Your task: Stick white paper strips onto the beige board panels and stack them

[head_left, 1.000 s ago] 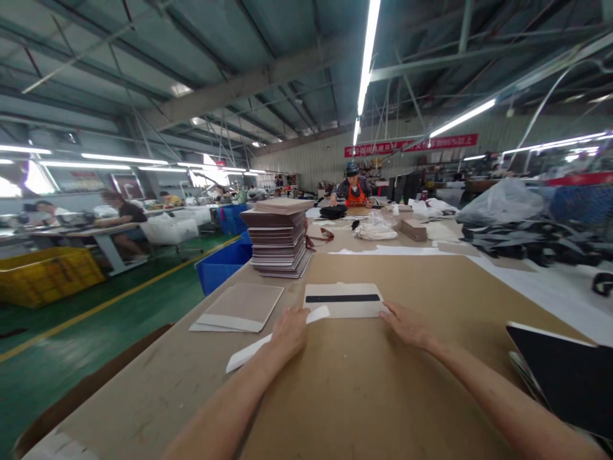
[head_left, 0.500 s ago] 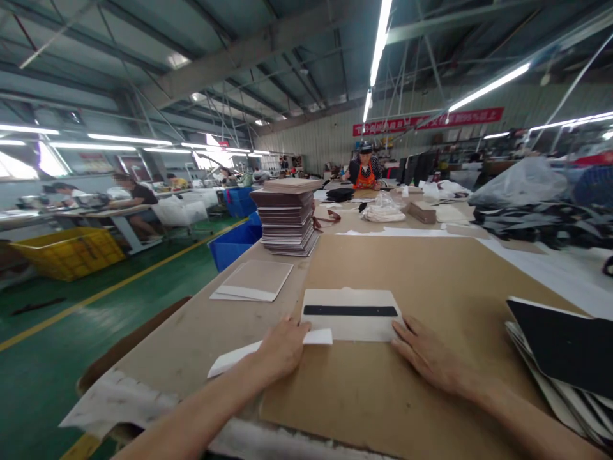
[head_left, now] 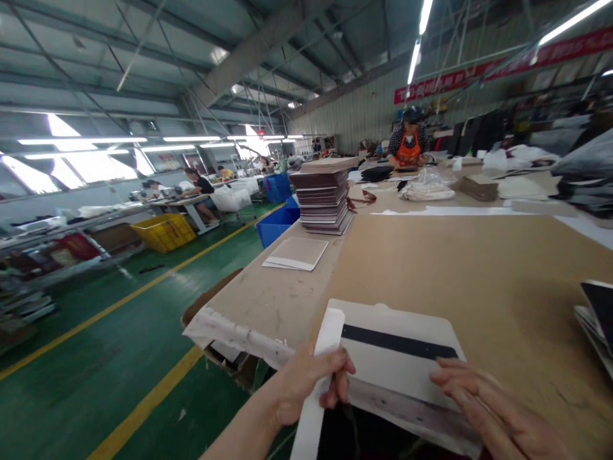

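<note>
A pale flat panel (head_left: 397,365) with a dark band (head_left: 383,338) lies at the near edge of the table, turned at an angle. My left hand (head_left: 316,377) is closed around a long white strip (head_left: 329,329) with a rounded end, held upright along the panel's left side. The thumb crosses the strip, and the fingertips show beyond it by the panel's lower left corner. My right hand (head_left: 498,402) rests with fingers stretched out on the panel's lower right part, gripping nothing I can see.
A brown board (head_left: 460,262) covers much of the table. Two thin panels (head_left: 297,252) lie left of it, before a tall stack of panels (head_left: 322,198). Dark and pale pieces (head_left: 596,319) sit at the right. A co-worker (head_left: 409,144) is across the table.
The panel has come toward me to the table's near edge and turned. The white strip has swung from lying flat to upright in my left hand. The view has turned left.
</note>
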The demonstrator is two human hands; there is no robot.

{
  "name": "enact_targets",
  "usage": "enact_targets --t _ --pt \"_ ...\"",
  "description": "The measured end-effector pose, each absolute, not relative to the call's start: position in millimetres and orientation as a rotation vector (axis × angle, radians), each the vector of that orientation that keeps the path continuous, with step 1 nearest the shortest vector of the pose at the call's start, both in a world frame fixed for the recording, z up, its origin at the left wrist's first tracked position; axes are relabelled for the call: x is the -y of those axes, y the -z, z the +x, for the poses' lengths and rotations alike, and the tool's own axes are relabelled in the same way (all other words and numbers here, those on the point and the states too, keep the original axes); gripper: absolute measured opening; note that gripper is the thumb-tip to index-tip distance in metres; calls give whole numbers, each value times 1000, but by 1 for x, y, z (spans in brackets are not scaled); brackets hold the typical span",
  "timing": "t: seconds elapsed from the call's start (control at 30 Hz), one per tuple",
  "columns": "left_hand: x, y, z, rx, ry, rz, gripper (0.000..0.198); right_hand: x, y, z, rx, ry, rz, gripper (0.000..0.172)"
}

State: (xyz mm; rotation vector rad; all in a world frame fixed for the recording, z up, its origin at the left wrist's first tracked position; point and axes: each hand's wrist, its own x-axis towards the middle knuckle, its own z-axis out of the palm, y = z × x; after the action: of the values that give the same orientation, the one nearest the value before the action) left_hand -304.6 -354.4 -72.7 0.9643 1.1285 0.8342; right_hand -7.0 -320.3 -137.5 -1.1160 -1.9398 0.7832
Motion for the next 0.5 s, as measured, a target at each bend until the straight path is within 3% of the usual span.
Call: enact_targets --t 0.13,0.3,0.5 --pt "351 85 -278 -996 -815 928 43 332 101 -61 1732 -1123 -1140 37" --pt "352 89 -259 -926 -805 894 42 335 91 -90 1627 -1353 -1003 55" --pt "351 95 -249 -928 -850 862 46 339 91 -88 1632 -1340 -974 53"
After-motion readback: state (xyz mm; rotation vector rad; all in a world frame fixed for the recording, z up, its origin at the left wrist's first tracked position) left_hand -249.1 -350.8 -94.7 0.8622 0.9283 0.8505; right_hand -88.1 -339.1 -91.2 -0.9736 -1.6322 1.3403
